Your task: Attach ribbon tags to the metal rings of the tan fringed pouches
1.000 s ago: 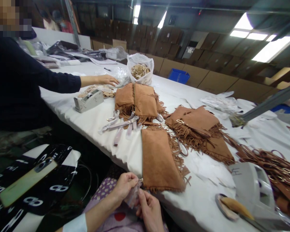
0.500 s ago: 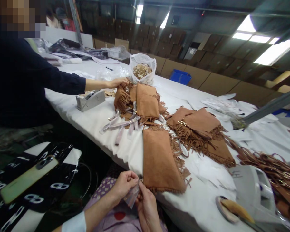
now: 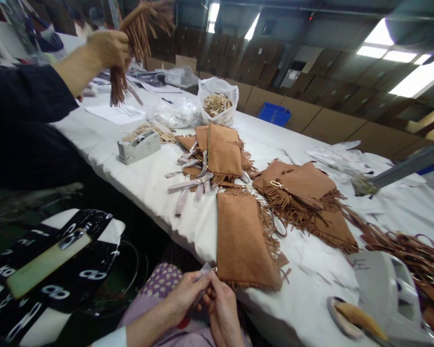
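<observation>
A tan suede pouch with fringe lies at the front edge of the white-covered table. Just off its lower left corner, near the small metal zip end, my left hand pinches a piece of clear plastic wrap. My right hand meets it there, thumb and fingers closed on the same wrap; whether a strap is inside is hidden by the fingers. Behind lies a stack of similar pouches, with plastic-wrapped straps hanging from it.
At left, a co-worker's hand holds up a brown fringed piece. A grey tape dispenser, a white bag of tan pieces, more pouches, brown straps and a second tape dispenser occupy the table. A phone lies lower left.
The co-worker's hand has lifted a fringed piece off the stack, up and to the left. My hands have drawn closer together, and the plastic now points up between them.
</observation>
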Demonstrator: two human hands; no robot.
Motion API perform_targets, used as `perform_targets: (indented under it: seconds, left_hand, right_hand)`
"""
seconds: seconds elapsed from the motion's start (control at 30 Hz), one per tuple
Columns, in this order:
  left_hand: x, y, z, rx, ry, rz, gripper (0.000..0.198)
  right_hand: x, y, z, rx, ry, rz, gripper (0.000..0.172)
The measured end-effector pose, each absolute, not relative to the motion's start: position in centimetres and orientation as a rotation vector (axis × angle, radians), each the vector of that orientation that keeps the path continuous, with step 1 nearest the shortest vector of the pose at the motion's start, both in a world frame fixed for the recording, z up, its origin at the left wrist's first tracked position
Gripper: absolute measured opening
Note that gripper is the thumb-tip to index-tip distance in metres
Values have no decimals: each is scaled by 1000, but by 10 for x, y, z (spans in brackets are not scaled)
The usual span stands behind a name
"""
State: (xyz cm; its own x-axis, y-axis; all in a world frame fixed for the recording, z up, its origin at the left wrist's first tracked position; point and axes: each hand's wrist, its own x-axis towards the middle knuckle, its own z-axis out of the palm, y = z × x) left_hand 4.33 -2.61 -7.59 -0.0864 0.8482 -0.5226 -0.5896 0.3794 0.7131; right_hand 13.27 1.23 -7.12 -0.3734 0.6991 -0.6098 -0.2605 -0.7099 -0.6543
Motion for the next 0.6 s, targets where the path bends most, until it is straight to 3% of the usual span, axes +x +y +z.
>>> perform_targets:
  seconds: [0.2,0.6]
  left_hand:
    - [37,-25,-77,353,1256,1319,54]
    - [38,-33,-75,764,1482,1449,33]
  right_hand:
    - [134,15,-59,-1281,-623,2072,42]
    - [134,18,-59,-1331,-580,2056,38]
